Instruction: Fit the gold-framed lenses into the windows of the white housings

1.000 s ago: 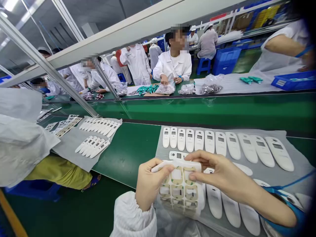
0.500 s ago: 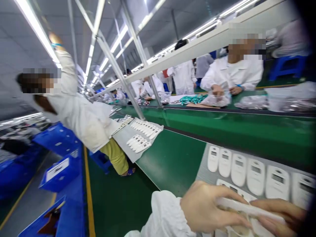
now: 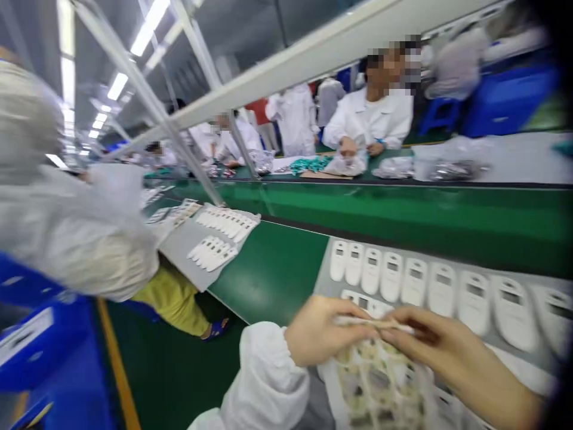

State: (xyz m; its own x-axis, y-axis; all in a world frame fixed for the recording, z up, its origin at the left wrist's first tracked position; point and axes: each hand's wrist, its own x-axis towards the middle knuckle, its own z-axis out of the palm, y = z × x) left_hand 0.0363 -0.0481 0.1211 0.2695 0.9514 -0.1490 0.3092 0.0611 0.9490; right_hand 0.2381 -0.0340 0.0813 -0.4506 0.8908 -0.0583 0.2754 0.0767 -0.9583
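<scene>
My left hand (image 3: 320,331) and my right hand (image 3: 436,346) meet over the near edge of the green bench, and both pinch the top of a pale sticker sheet (image 3: 380,382) with a grid of small window labels. A thin white strip (image 3: 376,322) lies between my fingertips. Just beyond my hands a row of white plastic device shells (image 3: 430,286) lies face up on a grey mat (image 3: 324,275). The picture is blurred by motion.
A person in a white coat (image 3: 76,239) sits close at my left beside another grey mat with white shells (image 3: 215,239). Blue bins (image 3: 31,340) stand on the floor at left. Across the green conveyor (image 3: 403,212) more people in white coats work over plastic bags (image 3: 344,164).
The view swung left and came partway back. My hands stayed together on the sticker sheet, which now hangs lower beneath my fingers. The person at my left has lowered the raised arm.
</scene>
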